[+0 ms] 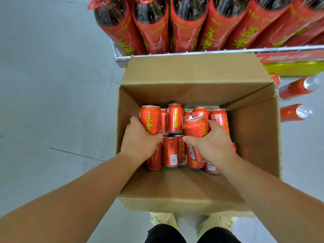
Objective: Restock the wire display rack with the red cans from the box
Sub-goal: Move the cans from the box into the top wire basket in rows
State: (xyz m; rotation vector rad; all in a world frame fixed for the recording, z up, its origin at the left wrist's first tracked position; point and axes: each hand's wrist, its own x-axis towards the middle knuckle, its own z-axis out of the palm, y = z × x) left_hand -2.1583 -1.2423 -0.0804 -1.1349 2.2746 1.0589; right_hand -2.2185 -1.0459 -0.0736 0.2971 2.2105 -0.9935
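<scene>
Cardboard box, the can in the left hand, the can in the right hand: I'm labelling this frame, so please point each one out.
Cardboard box [196,74]: head view, on its far flap.
Can in the left hand [151,118]: head view, on its printed side.
Can in the right hand [195,128]: head view, on its tilted body.

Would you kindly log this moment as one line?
stage: pick | left hand: grip on upright can | right hand: grip on tilted can | box: open

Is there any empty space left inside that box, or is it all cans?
The cardboard box has bare floor along its near wall, in front of the red cans, and a strip on the right side. The middle and far-left are crowded with cans, where the left hand and right hand each grip one.
</scene>
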